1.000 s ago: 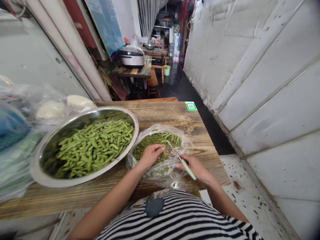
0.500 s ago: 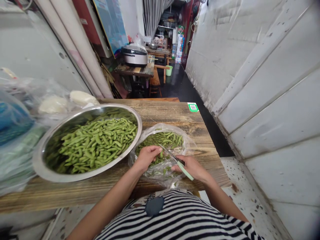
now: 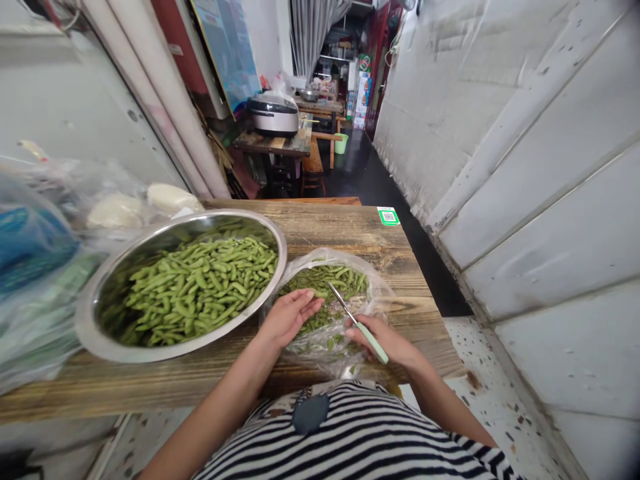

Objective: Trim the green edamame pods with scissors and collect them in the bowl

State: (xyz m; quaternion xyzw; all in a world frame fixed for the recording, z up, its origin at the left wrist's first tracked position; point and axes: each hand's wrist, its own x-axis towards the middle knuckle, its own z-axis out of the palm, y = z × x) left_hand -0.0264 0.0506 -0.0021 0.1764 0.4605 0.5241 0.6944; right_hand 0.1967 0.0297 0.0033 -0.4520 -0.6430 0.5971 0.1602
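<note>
My right hand (image 3: 377, 337) is closed round the pale green handles of a pair of scissors (image 3: 367, 333). Their blades point up and left over a clear plastic bag (image 3: 383, 283) of green soybean pods (image 3: 345, 277), and look nearly closed together. Above the bag's left side is my left hand (image 3: 293, 315), palm turned partly up. Its thumb and fingers pinch a green soybean pod (image 3: 321, 293), partly hidden by the fingertips. Close by on the left, a wide steel basin (image 3: 283, 250) holds a large heap of soybean pods (image 3: 200, 287).
Plastic bags (image 3: 45, 300) with bluish and greenish contents crowd the left of the wooden table (image 3: 345, 227). A green QR code card (image 3: 388, 216) lies at its far right corner. Beyond stands a rice cooker (image 3: 274, 115) on another table. A white wall (image 3: 550, 233) runs along the right.
My left hand has shifted slightly left, away from the scissors, and its fingers have straightened. The scissor blades have swung more upright and come closer together. The view has turned slightly.
</note>
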